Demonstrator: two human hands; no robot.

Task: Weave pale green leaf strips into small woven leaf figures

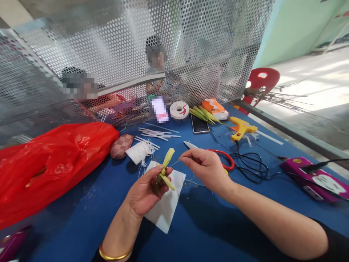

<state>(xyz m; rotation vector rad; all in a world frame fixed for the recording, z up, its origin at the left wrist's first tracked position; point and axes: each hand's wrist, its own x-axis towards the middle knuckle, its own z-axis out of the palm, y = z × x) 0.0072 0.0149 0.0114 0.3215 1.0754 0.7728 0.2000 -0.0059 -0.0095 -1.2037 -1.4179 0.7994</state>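
A small folded piece of yellow-green leaf is pinched in my left hand, one strip pointing up and another down to the right. My right hand, to the right of it, pinches the end of a thin thread or wire that runs to the leaf piece. Below my left hand lies a white paper sheet. Partly under my right hand are scissors with red handles, their blade tip pointing to the upper left.
A red plastic bag fills the left. White thread, thin sticks, a tape roll, green leaves, a yellow glue gun and a purple power strip lie around. People sit behind the perforated metal screen.
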